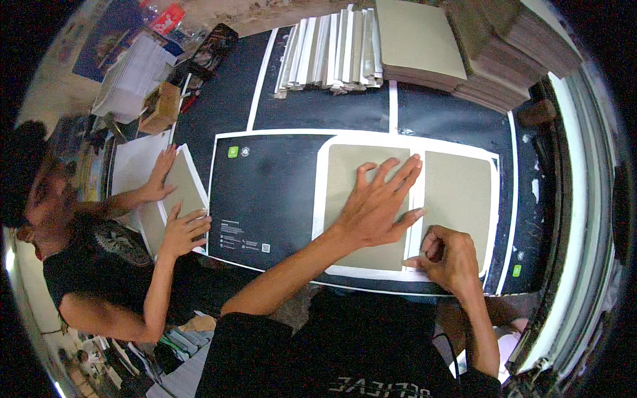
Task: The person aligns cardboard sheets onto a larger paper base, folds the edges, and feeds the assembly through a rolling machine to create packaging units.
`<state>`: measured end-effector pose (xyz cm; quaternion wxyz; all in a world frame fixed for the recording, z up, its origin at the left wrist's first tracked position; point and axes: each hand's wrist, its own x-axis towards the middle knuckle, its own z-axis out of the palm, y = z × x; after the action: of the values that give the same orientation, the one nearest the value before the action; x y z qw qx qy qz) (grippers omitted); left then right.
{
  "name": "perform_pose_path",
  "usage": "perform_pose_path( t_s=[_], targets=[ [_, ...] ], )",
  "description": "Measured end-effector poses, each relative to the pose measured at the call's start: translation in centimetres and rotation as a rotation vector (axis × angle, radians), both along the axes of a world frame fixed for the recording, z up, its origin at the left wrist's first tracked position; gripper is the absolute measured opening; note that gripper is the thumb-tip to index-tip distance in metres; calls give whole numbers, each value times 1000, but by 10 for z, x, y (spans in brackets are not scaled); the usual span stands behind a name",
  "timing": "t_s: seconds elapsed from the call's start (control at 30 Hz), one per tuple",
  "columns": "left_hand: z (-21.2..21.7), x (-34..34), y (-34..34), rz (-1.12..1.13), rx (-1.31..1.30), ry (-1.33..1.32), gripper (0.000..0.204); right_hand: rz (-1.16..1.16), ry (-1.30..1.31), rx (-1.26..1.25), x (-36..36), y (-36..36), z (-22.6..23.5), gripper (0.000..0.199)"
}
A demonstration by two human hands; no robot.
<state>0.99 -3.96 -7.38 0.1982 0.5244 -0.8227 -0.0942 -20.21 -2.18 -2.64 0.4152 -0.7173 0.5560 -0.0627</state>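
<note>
Though tiny, print (231, 237) on dark sheet (282, 186)

Left board (342, 174) and right board (459, 189) side by side, slightly apart, on right part of sheet (265, 186); strip bundle (332, 53) beyond, board pile (421, 36) just right of strips, paper stack (131, 76) far left.

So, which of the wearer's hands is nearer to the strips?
Left: the left hand lies on a board, short of the strips; the right hand is farther back and rightward.
</note>
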Motion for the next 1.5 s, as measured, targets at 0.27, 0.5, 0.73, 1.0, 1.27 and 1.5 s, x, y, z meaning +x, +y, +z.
perform_pose_path(
  t_s=[0.27, 0.5, 0.73, 1.0, 1.27, 1.5],
  targets=[
    [-2, -5, -1, 17, 7, -39, 78, 26, 30, -43, -4, 0, -3, 39],
    [2, 6, 5, 8, -8, 85, 71, 80, 101, -99, 5, 2, 7, 37],
    [13, 77, 27, 522, -112, 837, 27, -97, -103, -152, 4, 25, 18, 22],
    [22, 133, 98, 935, -184, 740, 48, 71, -186, -527, -2, 4, 11, 62],
    [13, 114, 101, 855, -135, 934, 33, 314, 241, -697, 20, -27, -30, 76],
    [1, 117, 117, 828, -81, 860, 24, 278, 356, -682, -21, -29, -33, 73]
  ],
)
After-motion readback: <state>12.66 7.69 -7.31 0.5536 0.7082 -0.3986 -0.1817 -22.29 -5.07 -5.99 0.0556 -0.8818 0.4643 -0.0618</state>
